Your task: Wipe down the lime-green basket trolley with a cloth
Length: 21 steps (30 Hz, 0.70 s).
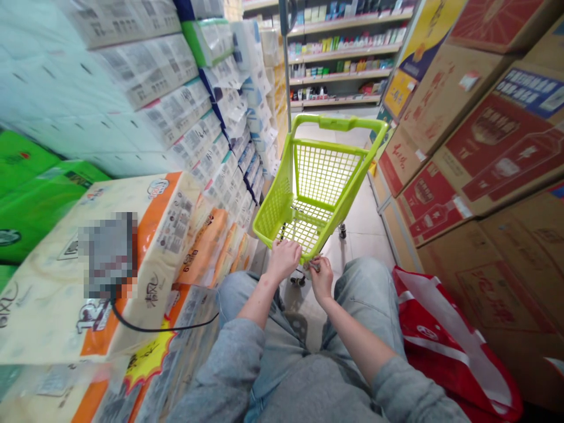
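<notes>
Grip: the left hand (pixel 284 258) lies palm-down over the near rim of the green cart (pixel 317 188), fingers curled over the edge and closed on it. The right hand (pixel 321 276) sits just beside it at 4 o'clock, fingertips drawn together at the rim's near corner. Whether they pinch a small item or the rim itself cannot be told.

Position: the cart stands at 12 o'clock from the hands, empty, tilted slightly leftward in view, with its handle on the far side. One wheel (pixel 342 230) shows beneath it on the tiled floor (pixel 365 217).

Surroundings: tissue packs (pixel 132 252) are stacked at 9 o'clock and cartons (pixel 484 147) at 3 o'clock, leaving a narrow aisle. A red bag (pixel 440 329) rests at 4 o'clock against the person's leg. Shelves (pixel 343 59) close the aisle at 12 o'clock.

Assessment: the cart is wheeled and light, so it may roll. The left hand is best kept firm on the rim as anchor, leaving the fine work to the right hand's fingertips.
</notes>
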Tool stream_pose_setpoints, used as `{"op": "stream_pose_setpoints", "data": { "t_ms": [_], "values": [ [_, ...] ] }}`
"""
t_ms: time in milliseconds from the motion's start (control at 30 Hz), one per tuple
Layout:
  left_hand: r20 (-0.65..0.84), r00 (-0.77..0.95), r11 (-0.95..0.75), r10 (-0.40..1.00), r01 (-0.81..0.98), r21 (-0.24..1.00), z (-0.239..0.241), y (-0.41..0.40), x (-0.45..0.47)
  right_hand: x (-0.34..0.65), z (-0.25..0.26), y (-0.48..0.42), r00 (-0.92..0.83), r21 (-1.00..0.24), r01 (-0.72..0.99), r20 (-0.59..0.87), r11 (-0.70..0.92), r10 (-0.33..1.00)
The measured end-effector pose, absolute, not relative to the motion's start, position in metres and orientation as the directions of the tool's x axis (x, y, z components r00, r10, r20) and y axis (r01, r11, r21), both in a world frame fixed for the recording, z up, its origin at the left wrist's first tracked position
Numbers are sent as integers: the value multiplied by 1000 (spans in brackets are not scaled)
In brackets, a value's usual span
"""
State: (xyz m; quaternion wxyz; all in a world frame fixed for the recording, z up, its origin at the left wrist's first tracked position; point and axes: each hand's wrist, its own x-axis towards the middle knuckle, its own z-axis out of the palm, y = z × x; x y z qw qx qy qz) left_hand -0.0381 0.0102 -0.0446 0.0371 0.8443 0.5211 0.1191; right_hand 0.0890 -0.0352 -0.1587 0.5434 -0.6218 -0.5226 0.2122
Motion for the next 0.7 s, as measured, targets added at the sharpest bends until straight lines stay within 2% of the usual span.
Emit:
{"op": "stream_pose_setpoints", "data": {
  "t_ms": [167, 267, 433, 600, 700],
  "values": [
    [154, 430, -455, 889, 867, 202, -44, 9, -31, 93, -187, -29, 472, -930, 363, 127, -61, 872],
    [144, 429, -451, 892, 867, 210, -44, 9, -28, 96, -191, -23, 510, -936, 330, 64, -126, 858],
    [146, 419, -442, 896, 871, 216, -44, 13, -26, 94, -172, -20, 513, -943, 306, 50, -128, 857],
    [146, 411, -434, 900, 874, 217, -44, 13, -25, 87, -137, -29, 492, -980, 200, 81, -21, 867],
    [150, 415, -439, 897, 871, 219, -45, 13, -25, 85, -130, -33, 507, -980, 197, 98, -5, 856]
  ]
}}
